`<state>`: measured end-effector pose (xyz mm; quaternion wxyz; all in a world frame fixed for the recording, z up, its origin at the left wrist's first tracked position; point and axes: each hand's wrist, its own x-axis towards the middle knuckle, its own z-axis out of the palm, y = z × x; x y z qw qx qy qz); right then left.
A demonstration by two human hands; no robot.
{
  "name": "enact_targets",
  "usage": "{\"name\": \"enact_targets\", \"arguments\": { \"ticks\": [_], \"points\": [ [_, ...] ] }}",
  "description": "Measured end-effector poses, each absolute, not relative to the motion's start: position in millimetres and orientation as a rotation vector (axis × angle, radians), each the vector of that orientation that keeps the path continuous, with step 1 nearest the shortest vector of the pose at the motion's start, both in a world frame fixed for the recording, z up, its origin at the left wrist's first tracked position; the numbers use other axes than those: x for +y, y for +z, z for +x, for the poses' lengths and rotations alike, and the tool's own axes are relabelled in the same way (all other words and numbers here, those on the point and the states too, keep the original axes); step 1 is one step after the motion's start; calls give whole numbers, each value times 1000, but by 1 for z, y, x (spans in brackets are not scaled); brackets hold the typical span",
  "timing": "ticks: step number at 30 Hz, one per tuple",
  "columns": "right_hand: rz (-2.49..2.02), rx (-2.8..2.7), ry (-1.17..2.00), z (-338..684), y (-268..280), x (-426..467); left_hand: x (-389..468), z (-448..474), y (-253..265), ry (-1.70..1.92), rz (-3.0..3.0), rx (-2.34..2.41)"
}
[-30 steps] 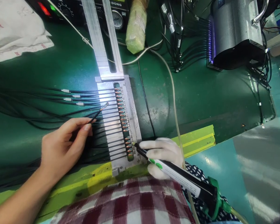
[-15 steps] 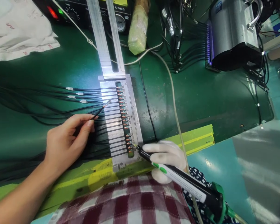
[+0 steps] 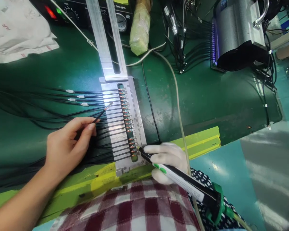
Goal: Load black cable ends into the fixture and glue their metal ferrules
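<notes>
Between thumb and forefinger, my bare left hand [image 3: 71, 142] pinches a black cable [image 3: 100, 115] whose stripped end and small metal connector point up and right above the fixture. My right hand [image 3: 170, 160], in a white glove, is wrapped round a black dispensing syringe [image 3: 183, 181] with a white label and a green cap. Its tip reaches the lower connectors in the slot. The metal fixture [image 3: 119, 120] holds a row of several black cables, their connector ends [image 3: 127, 120] lined up over the slot. Whether the tip touches a connector I cannot tell.
A black dispenser box [image 3: 79, 14] with a gauge stands at the back beside a wrapped handle [image 3: 140, 35]. White cloth [image 3: 21, 35] lies back left. At right sits a purple-lit metal lamp unit [image 3: 238, 35] over more cables. A pale hose [image 3: 179, 102] crosses the green mat.
My right hand and the syringe have shifted slightly left and up along the connector row. My left hand still holds the cable in nearly the same pose. The whole view has shifted a little.
</notes>
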<state>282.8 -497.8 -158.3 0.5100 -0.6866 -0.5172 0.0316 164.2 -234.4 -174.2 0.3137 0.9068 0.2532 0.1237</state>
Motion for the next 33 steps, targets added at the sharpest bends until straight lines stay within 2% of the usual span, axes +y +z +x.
{"name": "enact_targets", "arguments": {
  "ticks": [33],
  "points": [
    [-1611,-1233,64,283,-160,-500,-235,164,-173,323,2400,669]
  ]
}}
